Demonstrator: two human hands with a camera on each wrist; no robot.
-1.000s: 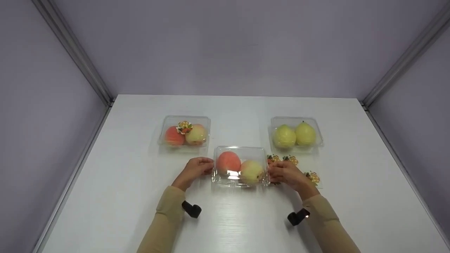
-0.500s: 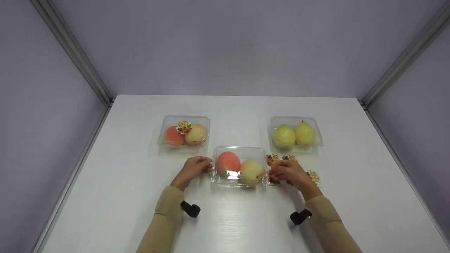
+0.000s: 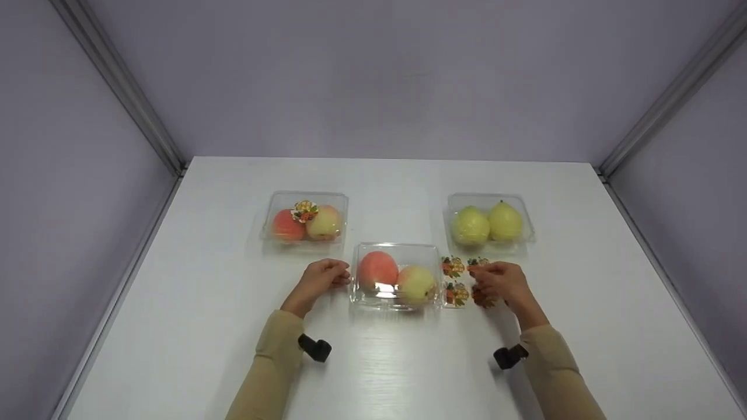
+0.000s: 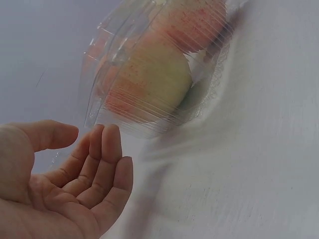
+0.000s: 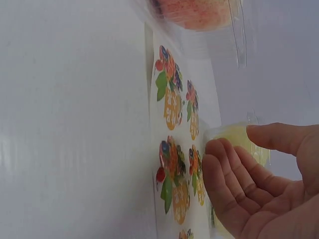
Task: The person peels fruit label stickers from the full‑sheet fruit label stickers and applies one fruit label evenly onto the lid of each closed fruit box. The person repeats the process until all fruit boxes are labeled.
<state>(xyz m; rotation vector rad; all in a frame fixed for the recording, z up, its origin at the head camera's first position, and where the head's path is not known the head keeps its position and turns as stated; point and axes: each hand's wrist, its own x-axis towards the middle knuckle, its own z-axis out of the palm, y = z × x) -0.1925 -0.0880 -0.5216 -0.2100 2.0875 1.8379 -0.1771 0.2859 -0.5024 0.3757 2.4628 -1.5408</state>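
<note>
A clear plastic fruit box (image 3: 425,257) with two peaches (image 3: 378,269) inside sits in front of me, its lid down. Just off its left side, my left hand (image 3: 320,282) has loosely bent fingers and nothing in them; in the left wrist view its fingertips (image 4: 111,142) come close under the box's edge. Right of the box lies a sheet of fruit stickers (image 5: 172,164), partly under my right hand (image 3: 503,284). That hand hovers over the sheet, thumb apart from the relaxed fingers, holding nothing.
At the back left stands another clear box (image 3: 283,200) with two peaches and a fruit sticker (image 3: 304,212) on its lid. A third box (image 3: 461,201), at the back right, holds two yellow-green pears (image 3: 506,220). Partition walls (image 3: 688,192) rise along the table's sides and back.
My right hand has moved right, away from the middle box and over the stickers, uncovering those nearest the box. My left hand has drifted slightly left, off the box's side.
</note>
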